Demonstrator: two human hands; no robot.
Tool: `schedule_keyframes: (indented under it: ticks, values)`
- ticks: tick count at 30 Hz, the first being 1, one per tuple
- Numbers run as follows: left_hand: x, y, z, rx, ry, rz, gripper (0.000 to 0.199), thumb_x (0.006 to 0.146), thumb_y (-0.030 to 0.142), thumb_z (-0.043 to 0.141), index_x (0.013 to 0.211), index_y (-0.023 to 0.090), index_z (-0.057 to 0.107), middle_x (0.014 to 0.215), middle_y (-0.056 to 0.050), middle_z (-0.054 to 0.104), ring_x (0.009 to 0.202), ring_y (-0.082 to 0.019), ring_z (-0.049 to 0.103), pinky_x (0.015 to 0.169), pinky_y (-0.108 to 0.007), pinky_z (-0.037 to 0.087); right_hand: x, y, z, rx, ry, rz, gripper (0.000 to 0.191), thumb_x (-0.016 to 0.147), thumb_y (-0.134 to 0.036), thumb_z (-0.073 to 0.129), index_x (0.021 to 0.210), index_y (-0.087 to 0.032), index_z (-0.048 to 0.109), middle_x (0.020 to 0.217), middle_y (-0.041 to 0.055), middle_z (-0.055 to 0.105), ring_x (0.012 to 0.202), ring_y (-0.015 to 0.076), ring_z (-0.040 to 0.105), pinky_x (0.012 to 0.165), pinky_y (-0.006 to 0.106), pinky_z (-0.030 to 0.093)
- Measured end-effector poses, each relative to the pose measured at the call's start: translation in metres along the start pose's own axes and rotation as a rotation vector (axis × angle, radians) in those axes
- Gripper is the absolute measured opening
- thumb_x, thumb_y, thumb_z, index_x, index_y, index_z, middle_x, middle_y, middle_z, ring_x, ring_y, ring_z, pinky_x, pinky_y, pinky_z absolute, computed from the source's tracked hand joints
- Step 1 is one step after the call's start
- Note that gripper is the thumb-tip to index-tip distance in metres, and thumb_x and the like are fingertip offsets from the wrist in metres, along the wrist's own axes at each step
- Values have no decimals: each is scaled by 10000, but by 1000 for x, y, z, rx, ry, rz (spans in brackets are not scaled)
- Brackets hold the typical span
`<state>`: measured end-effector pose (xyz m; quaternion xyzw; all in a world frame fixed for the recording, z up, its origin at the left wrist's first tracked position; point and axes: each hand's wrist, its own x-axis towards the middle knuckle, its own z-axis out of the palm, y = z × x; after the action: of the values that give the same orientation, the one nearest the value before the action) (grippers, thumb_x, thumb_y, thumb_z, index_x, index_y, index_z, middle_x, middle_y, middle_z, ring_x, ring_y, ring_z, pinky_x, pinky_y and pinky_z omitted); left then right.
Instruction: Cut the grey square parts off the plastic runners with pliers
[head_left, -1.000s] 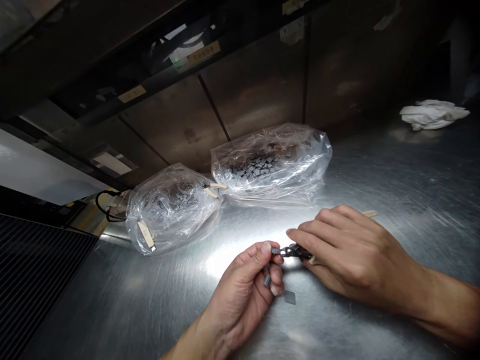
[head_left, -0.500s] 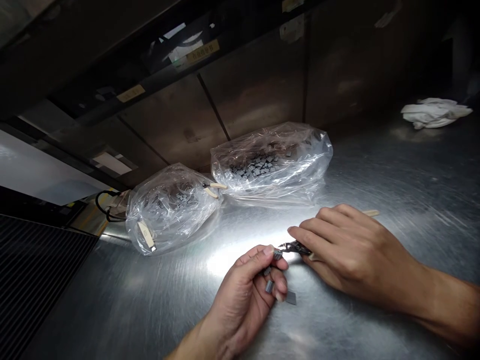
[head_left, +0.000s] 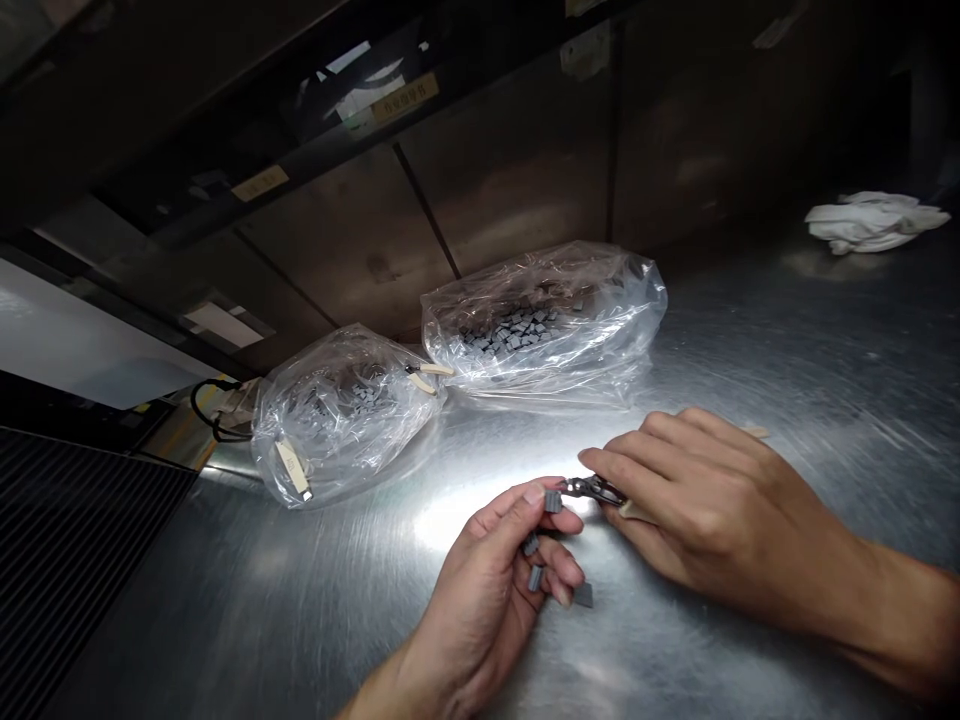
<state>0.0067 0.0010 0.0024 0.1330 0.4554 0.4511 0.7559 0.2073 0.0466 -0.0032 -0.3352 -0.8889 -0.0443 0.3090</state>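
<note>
Between thumb and forefinger, my left hand [head_left: 491, 590] pinches a small grey block [head_left: 553, 501]. More small grey pieces [head_left: 535, 577] sit among its curled lower fingers. My right hand [head_left: 697, 510] is closed around cutting pliers [head_left: 595, 489] with dark metal jaws and cream handles, mostly hidden in the palm. The plier tips point left and meet the upper edge of the pinched block; whether they bite into it I cannot tell. A flat grey piece [head_left: 583, 595] lies on the metal table just right of my left fingers.
Two clear plastic bags stand at the back, a right bag [head_left: 622, 320] and a left bag [head_left: 337, 450], both holding grey pieces. Other cream-handled pliers [head_left: 431, 371] lie between them. A cream-coloured cutter [head_left: 292, 468] rests against the left bag. A white cloth [head_left: 874, 222] lies far right.
My left fingers have turned the small block so that its ridged face shows more. The plier jaws have shifted slightly up to its top edge, and my right hand has moved a little right.
</note>
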Motion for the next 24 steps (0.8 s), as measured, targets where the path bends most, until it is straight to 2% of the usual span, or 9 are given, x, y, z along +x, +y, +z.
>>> schedule_keyframes:
  ticks: [6,12,24]
  values:
    - [0,-1,-1,29,4,-1,179,915,284,768,930,108,738,834,-64,762,534,-105,686,447,-165,512,0,-5,-1,-95,-20,-53,209,986,-108,529,973,-120,737,730,44,603,703,230,511,683,399,306]
    - [0,-1,-2,19,-4,-12,135,947,241,721,944,106,731,828,-61,762,542,-101,692,459,-161,523,-3,-5,0,-120,-30,-64,217,977,-86,531,955,-135,741,703,26,571,671,229,485,657,397,281]
    - [2,-3,-6,-43,-54,-44,136,918,233,758,867,113,721,794,-48,750,515,-89,664,467,-170,520,-4,-5,-3,-110,-16,-70,241,987,-77,515,968,-124,750,707,30,594,657,228,500,643,398,280]
